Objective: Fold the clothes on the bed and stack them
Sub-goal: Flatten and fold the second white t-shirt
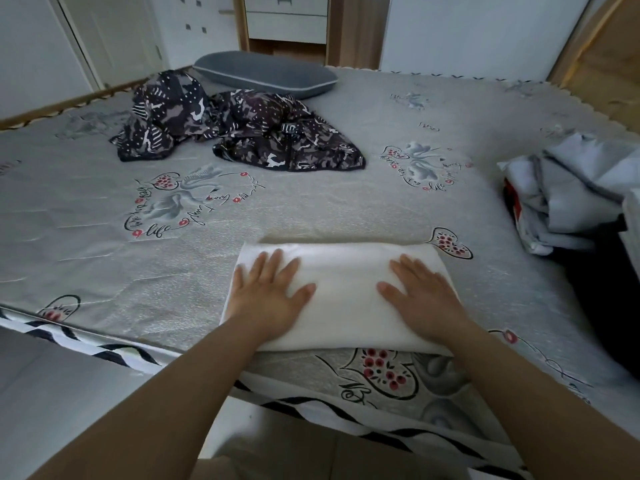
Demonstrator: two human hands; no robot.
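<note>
A folded white garment (343, 271) lies as a flat rectangle near the front edge of the bed (311, 202). My left hand (268, 292) presses flat on its left half, fingers straight and spread. My right hand (422, 294) presses flat on its right half in the same way. Two crumpled dark patterned garments lie unfolded farther back: one (166, 116) at the left, the other (284, 136) beside it toward the middle. A loose pile of grey and white clothes (571, 192) sits at the bed's right edge.
A grey pillow (266, 74) lies at the head of the bed, behind the dark garments. Wooden furniture and drawers (287, 26) stand beyond it. The bed's front edge with a black-and-white trim (114, 351) runs just below my forearms.
</note>
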